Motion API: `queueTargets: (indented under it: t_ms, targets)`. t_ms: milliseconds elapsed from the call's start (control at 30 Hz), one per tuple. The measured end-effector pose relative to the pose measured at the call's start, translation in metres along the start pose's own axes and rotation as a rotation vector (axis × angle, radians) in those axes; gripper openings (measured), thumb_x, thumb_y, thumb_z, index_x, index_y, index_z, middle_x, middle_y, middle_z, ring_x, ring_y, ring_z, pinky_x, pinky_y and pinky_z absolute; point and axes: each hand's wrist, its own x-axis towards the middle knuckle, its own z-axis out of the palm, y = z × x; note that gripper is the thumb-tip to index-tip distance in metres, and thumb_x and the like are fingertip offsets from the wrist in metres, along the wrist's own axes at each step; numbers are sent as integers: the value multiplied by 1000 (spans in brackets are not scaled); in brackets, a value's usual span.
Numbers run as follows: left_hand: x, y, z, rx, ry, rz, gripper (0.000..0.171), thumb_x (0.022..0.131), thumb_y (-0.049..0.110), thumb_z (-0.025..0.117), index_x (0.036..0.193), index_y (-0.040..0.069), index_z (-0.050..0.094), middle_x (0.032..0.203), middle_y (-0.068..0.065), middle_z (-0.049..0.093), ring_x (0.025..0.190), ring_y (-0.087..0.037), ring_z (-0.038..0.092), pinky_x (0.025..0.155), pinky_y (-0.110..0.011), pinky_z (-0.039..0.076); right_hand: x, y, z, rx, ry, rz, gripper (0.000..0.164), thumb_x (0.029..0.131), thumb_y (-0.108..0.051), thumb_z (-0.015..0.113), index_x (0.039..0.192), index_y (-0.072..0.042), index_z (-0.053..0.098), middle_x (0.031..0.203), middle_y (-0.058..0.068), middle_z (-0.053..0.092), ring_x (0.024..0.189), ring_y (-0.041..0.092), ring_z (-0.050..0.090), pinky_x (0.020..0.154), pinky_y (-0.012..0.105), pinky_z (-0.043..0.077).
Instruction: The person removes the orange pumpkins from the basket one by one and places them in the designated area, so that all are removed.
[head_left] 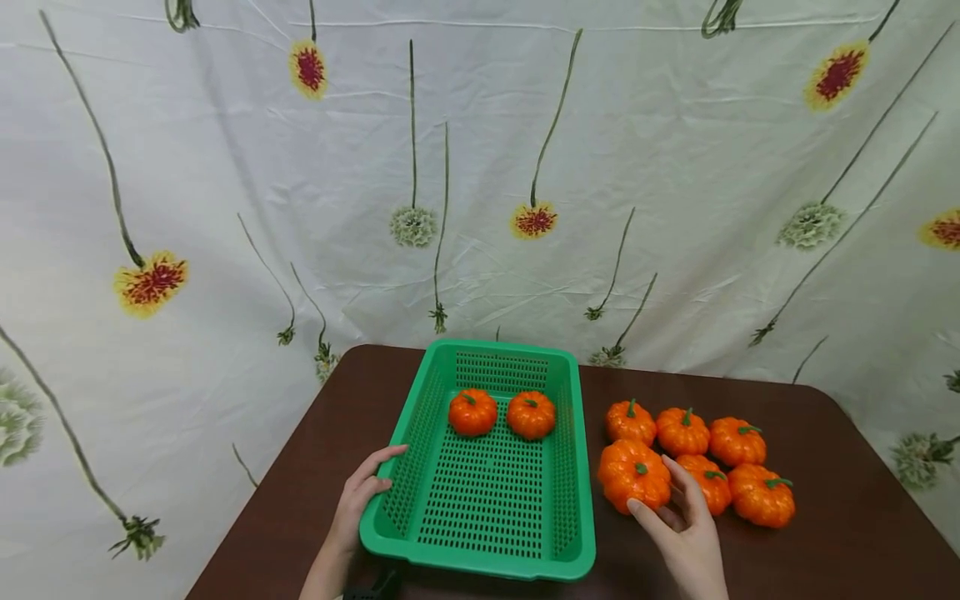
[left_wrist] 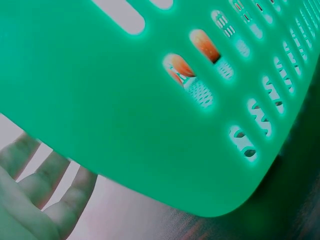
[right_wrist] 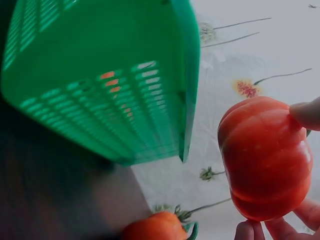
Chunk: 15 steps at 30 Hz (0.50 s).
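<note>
A small orange pumpkin [head_left: 634,476] with a green stem is pinched between the thumb and fingers of my right hand [head_left: 682,533], to the right of the green plastic basket [head_left: 587,500]. The right wrist view shows the pumpkin [right_wrist: 265,160] raised beside the basket, thumb on one side and fingertips on the other. My left hand [head_left: 356,504] grips the basket's left rim, fingers hooked over it; its thumb is hidden. Two pumpkins, a left one [head_left: 472,412] and a right one [head_left: 531,415], sit side by side in the far part of the basket.
Several more pumpkins [head_left: 738,442] stand in two rows on the dark brown table [head_left: 825,550], right of the basket and close behind the right hand. A white flower-printed cloth [head_left: 495,167] hangs behind the table's far edge.
</note>
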Motion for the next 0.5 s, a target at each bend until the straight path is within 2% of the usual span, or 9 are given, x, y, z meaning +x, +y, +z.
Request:
queueTargets:
  t_ms: [167, 233, 367, 500]
  targets:
    - [0, 0, 1, -7, 2, -8, 47, 86, 0, 39, 131, -2, 51, 139, -17, 41, 112, -5, 49, 84, -27, 43, -3, 16, -7, -28, 14, 0, 77, 81, -18, 73, 146, -13, 31, 141, 13, 33, 96, -8, 45, 74, 11, 42]
    - [0, 0, 1, -6, 2, -8, 47, 86, 0, 39, 131, -2, 51, 138, -17, 41, 112, -6, 49, 83, -27, 44, -4, 23, -11, -26, 5, 12, 79, 80, -17, 74, 146, -11, 30, 139, 17, 34, 90, -10, 47, 73, 14, 44]
    - [0, -1, 1, 3, 11, -5, 47, 86, 0, 39, 131, -2, 52, 138, -17, 42, 111, -5, 49, 83, -27, 43, -4, 35, -17, -68, -21, 52, 81, 78, -21, 76, 145, -12, 31, 135, 19, 37, 98, 6, 53, 73, 18, 46]
    - [0, -2, 0, 8, 11, 4, 47, 86, 0, 39, 131, -2, 52, 138, -17, 42, 113, -5, 48, 84, -26, 43, -2, 45, -22, -152, -53, 61, 81, 76, -24, 77, 143, -12, 32, 136, 18, 40, 114, 29, 47, 77, 23, 45]
